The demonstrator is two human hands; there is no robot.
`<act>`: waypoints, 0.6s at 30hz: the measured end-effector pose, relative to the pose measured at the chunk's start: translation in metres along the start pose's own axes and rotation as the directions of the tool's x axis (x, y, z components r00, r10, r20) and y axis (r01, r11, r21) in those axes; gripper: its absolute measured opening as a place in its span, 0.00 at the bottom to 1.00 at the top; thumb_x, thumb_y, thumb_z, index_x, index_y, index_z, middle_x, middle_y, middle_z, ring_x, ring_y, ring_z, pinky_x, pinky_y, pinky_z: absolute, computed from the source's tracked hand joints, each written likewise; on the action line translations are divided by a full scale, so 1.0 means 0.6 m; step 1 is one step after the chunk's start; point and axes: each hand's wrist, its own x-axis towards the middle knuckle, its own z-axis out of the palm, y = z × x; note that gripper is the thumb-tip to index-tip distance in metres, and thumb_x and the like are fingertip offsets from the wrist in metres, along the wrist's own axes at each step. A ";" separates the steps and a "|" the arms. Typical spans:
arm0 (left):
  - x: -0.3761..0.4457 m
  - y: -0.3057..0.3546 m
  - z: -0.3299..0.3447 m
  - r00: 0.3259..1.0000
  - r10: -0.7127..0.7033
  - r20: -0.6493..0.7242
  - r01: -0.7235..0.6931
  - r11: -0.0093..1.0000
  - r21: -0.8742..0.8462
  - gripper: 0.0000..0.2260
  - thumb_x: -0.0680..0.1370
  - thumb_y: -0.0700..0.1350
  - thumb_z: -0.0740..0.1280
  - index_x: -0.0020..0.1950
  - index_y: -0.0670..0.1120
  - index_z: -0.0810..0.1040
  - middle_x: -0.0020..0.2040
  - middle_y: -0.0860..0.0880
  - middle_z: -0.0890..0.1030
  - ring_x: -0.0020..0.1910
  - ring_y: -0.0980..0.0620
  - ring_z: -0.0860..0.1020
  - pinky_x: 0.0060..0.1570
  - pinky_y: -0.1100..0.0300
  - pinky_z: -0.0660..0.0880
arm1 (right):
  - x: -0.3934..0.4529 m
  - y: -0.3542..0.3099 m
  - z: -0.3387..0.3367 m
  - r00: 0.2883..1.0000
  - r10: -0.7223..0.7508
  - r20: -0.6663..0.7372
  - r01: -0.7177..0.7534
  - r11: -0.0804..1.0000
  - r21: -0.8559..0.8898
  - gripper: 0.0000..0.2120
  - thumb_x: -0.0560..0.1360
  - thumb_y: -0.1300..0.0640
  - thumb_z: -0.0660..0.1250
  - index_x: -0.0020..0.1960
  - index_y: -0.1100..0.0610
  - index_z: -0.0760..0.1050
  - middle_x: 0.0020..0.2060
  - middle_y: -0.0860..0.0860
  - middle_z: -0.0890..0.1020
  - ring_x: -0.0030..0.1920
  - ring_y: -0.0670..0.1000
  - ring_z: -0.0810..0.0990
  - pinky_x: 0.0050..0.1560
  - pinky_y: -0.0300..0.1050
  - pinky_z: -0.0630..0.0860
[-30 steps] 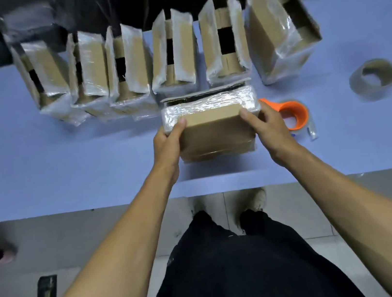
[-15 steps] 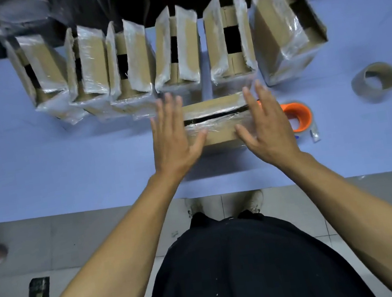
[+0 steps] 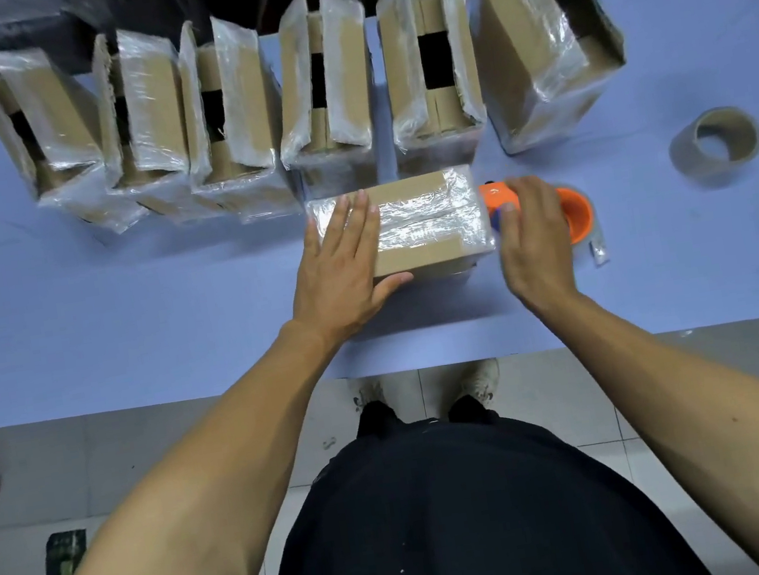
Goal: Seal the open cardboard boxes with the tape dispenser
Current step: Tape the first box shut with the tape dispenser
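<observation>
Because the flaps needed holding shut before any tape could go on, the left hand (image 3: 343, 273) lay flat on the near box (image 3: 412, 225), its straight fingers pressing the box's left end and its thumb spread along the front edge. That box sat on the table (image 3: 127, 325) just in front of a row of six boxes (image 3: 324, 93), whose flaps stood up and showed dark gaps between them, so they looked unsealed and seemingly waiting their turn. Shiny tape covered much of the near box's top, though whether its seam was fully closed could not be told.

Just beside the box's right end lay the dispenser (image 3: 570, 212), orange and probably left there for a short reach. The right hand (image 3: 530, 235) covered its handle, fingers curled round it in what looked like a grip, wrist low over the table. Both forearms reached forward from the body, the left angled inward and the right nearly straight.

Well apart at the far right stood a spare roll (image 3: 716, 146), seemingly stock for later. Next, the dispenser would likely be lifted to the box's seam.
</observation>
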 end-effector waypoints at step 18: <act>-0.007 -0.016 -0.002 0.995 0.088 -0.054 -0.092 0.993 -0.070 0.40 0.78 0.69 0.49 0.79 0.41 0.62 0.80 0.43 0.62 0.79 0.40 0.59 0.75 0.36 0.57 | 0.006 0.015 -0.088 0.975 0.222 0.015 -0.218 0.966 -0.138 0.23 0.74 0.61 0.55 0.67 0.58 0.71 0.56 0.60 0.77 0.53 0.60 0.74 0.50 0.51 0.71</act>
